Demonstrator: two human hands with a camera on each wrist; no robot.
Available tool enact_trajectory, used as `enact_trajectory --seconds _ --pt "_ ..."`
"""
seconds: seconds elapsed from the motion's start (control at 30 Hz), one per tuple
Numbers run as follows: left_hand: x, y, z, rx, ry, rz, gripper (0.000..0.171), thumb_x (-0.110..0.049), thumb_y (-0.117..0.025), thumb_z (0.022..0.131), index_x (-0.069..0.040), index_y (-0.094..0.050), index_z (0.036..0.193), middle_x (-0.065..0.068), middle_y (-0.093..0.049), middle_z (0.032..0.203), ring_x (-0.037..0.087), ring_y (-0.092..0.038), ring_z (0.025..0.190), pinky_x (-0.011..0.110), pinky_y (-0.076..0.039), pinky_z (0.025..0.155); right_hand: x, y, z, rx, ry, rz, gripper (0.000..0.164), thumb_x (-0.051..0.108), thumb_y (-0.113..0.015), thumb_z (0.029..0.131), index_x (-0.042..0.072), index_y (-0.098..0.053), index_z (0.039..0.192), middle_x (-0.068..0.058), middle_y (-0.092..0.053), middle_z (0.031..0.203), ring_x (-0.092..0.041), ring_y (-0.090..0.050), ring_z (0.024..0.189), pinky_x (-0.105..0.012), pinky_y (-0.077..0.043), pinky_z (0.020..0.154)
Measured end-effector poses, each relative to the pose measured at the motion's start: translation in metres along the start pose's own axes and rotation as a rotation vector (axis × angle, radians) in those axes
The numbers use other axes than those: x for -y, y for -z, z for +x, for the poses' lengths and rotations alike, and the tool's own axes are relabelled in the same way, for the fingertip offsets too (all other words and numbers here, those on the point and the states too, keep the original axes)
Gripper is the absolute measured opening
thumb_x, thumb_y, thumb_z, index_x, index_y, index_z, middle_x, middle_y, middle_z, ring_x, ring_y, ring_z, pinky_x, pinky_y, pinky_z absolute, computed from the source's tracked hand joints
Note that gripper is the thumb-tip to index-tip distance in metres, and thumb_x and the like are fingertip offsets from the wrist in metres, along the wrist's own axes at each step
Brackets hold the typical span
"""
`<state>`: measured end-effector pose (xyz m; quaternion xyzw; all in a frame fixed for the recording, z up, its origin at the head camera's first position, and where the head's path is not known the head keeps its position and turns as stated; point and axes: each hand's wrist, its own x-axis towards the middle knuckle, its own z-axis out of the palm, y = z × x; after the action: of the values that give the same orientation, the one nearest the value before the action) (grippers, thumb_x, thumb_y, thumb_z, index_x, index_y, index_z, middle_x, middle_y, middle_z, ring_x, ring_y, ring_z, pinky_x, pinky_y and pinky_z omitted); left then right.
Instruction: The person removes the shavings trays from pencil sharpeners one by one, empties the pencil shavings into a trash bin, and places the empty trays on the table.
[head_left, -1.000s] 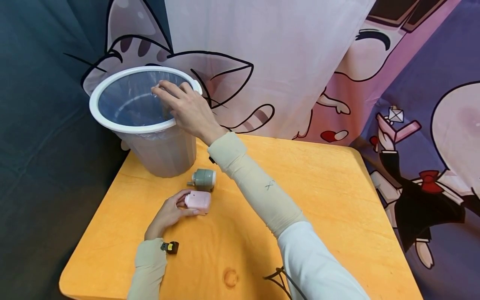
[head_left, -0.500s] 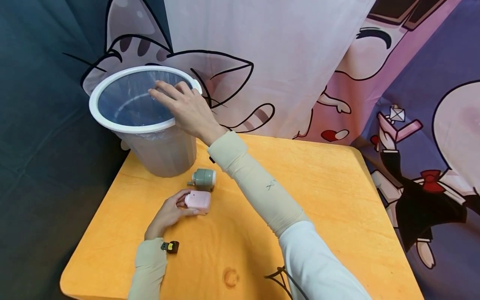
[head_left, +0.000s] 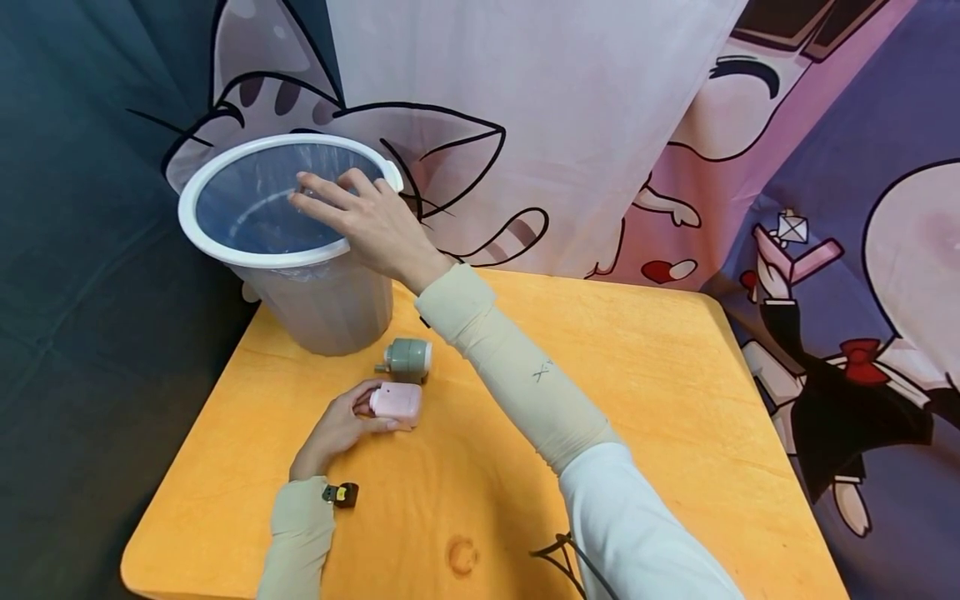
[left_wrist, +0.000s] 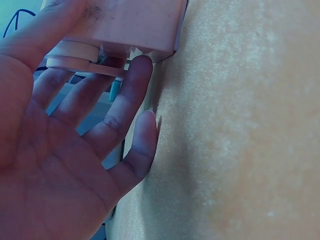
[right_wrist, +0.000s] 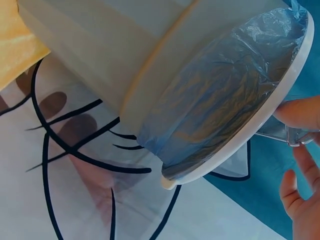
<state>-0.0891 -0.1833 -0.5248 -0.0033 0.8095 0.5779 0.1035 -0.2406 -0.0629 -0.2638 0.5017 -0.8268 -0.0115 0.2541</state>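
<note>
On the table, my left hand (head_left: 333, 433) grips a pink crank pencil sharpener (head_left: 397, 402) from its left side. The left wrist view shows the sharpener (left_wrist: 130, 25) with a ribbed round collar and crank arm by my curled fingers (left_wrist: 112, 122). A green crank sharpener (head_left: 408, 358) lies just behind the pink one. My right hand (head_left: 378, 221) hangs over the mouth of a lined trash bin (head_left: 322, 300). Between thumb and fingers it pinches a small clear plastic tray (right_wrist: 287, 136), partly out of frame in the right wrist view.
The bin's white rim (right_wrist: 260, 112) holds a thin clear liner (right_wrist: 215, 95). It stands at the back left of the yellow table (head_left: 637, 375). Dark cable (head_left: 558, 550) loops beside my right sleeve. Printed cloth (head_left: 562, 150) hangs behind the table.
My right hand has shifted slightly left and down over the bin, still holding the clear tray. The left hand and both sharpeners stay in place.
</note>
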Motion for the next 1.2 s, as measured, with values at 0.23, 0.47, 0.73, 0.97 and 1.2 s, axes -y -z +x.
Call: enact_trajectory --seconds 0.23,0.47,0.73,0.97,1.2 --pt "0.0007 0.0005 -0.0001 -0.005 -0.008 -0.019 0.068 -0.033 -0.081 0.067 -0.025 -0.05 0.126 0.001 -0.059 0.114 0.018 -0.057 0.095 0.024 -0.048 0.077 0.0013 0.0006 0.0007 0.01 0.028 -0.048 0.05 0.015 -0.044 0.097 0.032 -0.031 0.143 0.007 -0.024 0.15 -0.017 -0.039 0.115 -0.029 -0.039 0.076" --pt "-0.0003 0.0006 -0.0001 -0.004 -0.019 -0.01 0.069 -0.035 -0.08 0.067 -0.024 -0.049 0.128 0.0 -0.058 0.116 0.018 -0.057 0.097 0.023 -0.047 0.079 0.002 0.0005 0.0015 0.012 0.031 -0.052 0.05 0.018 -0.044 0.098 0.033 -0.03 0.143 0.007 -0.023 0.15 -0.017 -0.039 0.115 -0.03 -0.04 0.078" --pt "0.0002 0.0007 0.0002 -0.001 -0.021 -0.004 0.071 -0.034 -0.08 0.068 -0.021 -0.048 0.13 0.0 -0.057 0.118 0.018 -0.056 0.099 0.023 -0.046 0.08 0.0024 0.001 0.002 0.029 0.012 -0.044 0.053 0.017 -0.045 0.096 0.033 -0.028 0.144 0.008 -0.021 0.151 -0.016 -0.038 0.118 -0.03 -0.04 0.078" --pt "0.0025 0.0003 0.0006 0.004 -0.02 -0.005 0.074 -0.034 -0.08 0.068 -0.018 -0.047 0.132 -0.001 -0.056 0.119 0.018 -0.055 0.1 0.025 -0.046 0.081 0.0027 -0.001 0.0011 -0.001 -0.003 -0.012 0.053 0.014 -0.044 0.095 0.033 -0.031 0.143 0.009 -0.023 0.15 -0.015 -0.039 0.117 -0.029 -0.04 0.075" --pt "0.0019 0.0005 0.0 0.008 -0.018 -0.012 0.075 -0.034 -0.081 0.067 -0.017 -0.047 0.132 0.0 -0.056 0.121 0.018 -0.055 0.101 0.026 -0.046 0.082 0.0019 -0.0043 0.0013 -0.035 -0.009 0.015 0.053 0.015 -0.048 0.093 0.032 -0.035 0.141 0.009 -0.027 0.148 -0.015 -0.04 0.115 -0.029 -0.039 0.072"
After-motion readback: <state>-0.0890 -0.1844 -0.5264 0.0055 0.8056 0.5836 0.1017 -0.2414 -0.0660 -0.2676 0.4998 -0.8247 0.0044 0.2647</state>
